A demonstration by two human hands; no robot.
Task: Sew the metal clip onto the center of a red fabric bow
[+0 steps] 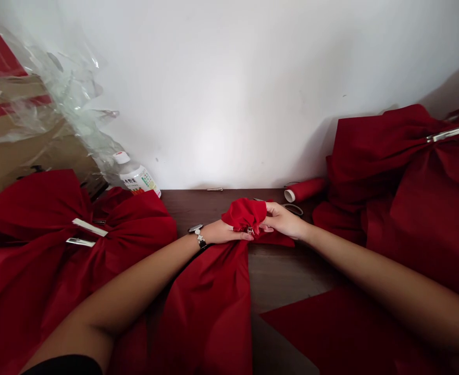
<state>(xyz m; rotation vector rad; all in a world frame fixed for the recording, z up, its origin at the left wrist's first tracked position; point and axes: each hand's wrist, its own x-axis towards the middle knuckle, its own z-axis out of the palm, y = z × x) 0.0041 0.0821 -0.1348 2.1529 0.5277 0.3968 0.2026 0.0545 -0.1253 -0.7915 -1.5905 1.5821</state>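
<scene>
A long piece of red fabric [213, 297] lies on the dark wooden table [276, 271] and is bunched into a gathered tuft [245, 212] at its far end. My left hand [225, 233], with a watch on the wrist, is closed around the fabric just below the tuft. My right hand [282, 219] pinches the tuft from the right side, fingers pressed together on the cloth. A small metallic thing shows between the two hands; I cannot make out what it is.
Gathered red fabric with metal clips [84, 232] lies at the left, more red fabric with a clip [409, 172] at the right. A red thread spool [305, 190] and a plastic bottle [137, 177] stand by the white wall. Cardboard and clear plastic wrap [37, 104] fill the far left.
</scene>
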